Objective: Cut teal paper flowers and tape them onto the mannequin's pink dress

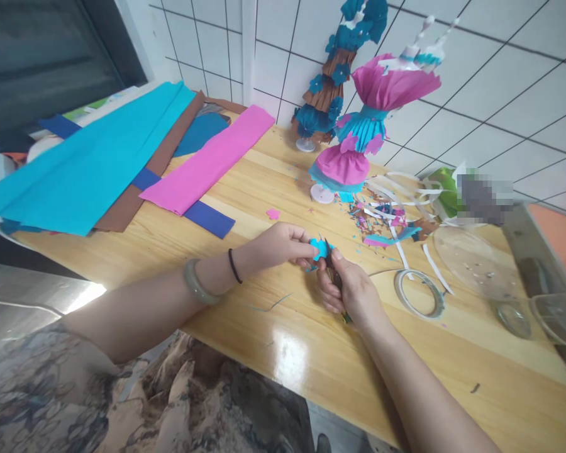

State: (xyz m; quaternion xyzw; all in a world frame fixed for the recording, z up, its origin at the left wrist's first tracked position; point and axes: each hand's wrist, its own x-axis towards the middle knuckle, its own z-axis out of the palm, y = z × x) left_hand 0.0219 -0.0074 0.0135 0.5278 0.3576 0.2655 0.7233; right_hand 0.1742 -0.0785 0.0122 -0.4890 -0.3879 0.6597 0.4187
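Observation:
Between the thumb and fingers of my left hand (295,244) is a small piece of turquoise crepe paper (319,249) with a scalloped, petal-like edge. My right hand (351,286) is wrapped round a pair of dark scissors (334,272), whose blades point up and lie against the paper's right side. The scissors' handles are mostly hidden in my palm. Just beyond my left hand, a pink paper flower (273,214) lies flat on the wooden table (245,352).
Folded turquoise crepe paper (99,157) and a pink strip (212,160) lie at left. Behind stand a doll in a pink and turquoise paper dress (344,165) and one in brown and teal (325,94). Paper scraps (382,217) and a tape roll (419,293) are at right.

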